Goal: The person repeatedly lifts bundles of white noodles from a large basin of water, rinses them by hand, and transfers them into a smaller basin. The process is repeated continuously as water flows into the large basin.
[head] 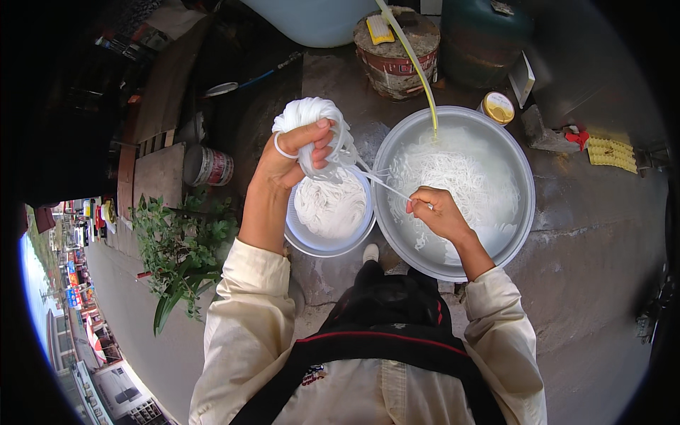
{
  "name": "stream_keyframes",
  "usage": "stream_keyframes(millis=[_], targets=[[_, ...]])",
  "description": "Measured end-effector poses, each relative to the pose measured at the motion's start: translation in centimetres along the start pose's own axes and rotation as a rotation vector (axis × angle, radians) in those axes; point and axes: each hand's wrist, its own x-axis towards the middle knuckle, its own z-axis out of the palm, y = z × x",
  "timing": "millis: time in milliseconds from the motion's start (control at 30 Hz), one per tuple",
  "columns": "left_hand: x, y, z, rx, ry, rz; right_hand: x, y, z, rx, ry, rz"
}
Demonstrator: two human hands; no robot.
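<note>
My left hand (305, 146) grips a thick looped bundle of white noodles (311, 112), held above a blue basket (297, 231) that sits in a metal bowl. More white noodles (332, 204) lie coiled in that basket. Some strands run from the bundle to my right hand (433, 210), whose fingertips pinch them over the near left part of a large metal basin (526, 234). Loose noodles (451, 175) lie in the basin's cloudy water. A yellowish hose (417, 61) reaches down to the water at the far side.
Beyond the basin stands a crusted round bucket (396, 74) with a yellow-backed brush (380, 29) on top. A gold-lidded tub (498, 108) stands by the basin's rim, near a concrete block (547, 130). Leafy plants (180, 239) and a paint-marked bucket (209, 166) are at the left.
</note>
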Motion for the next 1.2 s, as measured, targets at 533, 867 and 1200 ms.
stream_keyframes(millis=[533, 867, 1200], targets=[[-14.2, 5.3, -2.1, 0.153, 0.141, 0.169, 0.0, 4.6, 2.7, -0.115, 0.015, 0.122], [-17.8, 5.9, -4.8, 0.186, 0.105, 0.197, -0.4, 6.8, 5.1, -0.123, -0.042, 0.160], [-18.0, 1.7, -6.5, 0.132, 0.377, 0.135, -2.3, 8.0, 4.2, -0.111, -0.017, 0.247]])
